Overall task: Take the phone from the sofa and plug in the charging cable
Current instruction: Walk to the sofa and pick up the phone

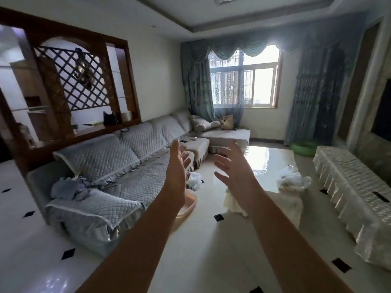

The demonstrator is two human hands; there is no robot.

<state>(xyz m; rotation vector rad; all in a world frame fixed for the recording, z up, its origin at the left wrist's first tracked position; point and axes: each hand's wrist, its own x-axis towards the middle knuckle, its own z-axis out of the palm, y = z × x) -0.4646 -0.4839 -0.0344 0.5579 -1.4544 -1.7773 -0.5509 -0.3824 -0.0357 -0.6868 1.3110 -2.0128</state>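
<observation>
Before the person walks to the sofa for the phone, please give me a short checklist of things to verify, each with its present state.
1. Left hand free to grasp: ok, open and holding nothing.
2. Right hand free: ok, fingers spread, holding nothing.
3. Phone located: cannot tell; small dark items lie on the far seat of the sofa, too small to identify.
4. Charging cable located: cannot tell; none is clearly visible.
5. Path along the sofa: not ok; a pink basin and a plastic bag lie on the floor beside it.
6. Near seat clear: not ok; crumpled cloth lies there.
</observation>
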